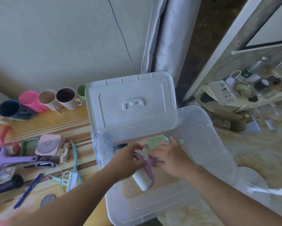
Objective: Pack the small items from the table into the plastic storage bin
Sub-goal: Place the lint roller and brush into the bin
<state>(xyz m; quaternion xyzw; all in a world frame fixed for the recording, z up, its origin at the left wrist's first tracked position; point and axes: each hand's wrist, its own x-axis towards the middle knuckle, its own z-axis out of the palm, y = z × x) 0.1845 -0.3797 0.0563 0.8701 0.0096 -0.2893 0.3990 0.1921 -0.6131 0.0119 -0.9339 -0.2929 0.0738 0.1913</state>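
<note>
A clear plastic storage bin (218, 154) stands at the table's right end, its white lid (130, 98) tipped up behind it. Both my hands are inside the bin. My left hand (128, 160) grips a small white wavy item (143, 153) beside the purple lint roller (145, 175), whose white roll points toward me. My right hand (171, 158) holds the roller's purple handle end with curled fingers. A mint-green flat item (158, 140) and a dark round jar (119, 146) lie in the bin behind the hands.
On the table to the left lie a second purple roller (11, 160), a pink square case (49, 144), a green basket (29, 146), a mint brush (68, 178), a blue pen (28, 190), a black microphone (6, 184). Several cups (65, 98) line the wall.
</note>
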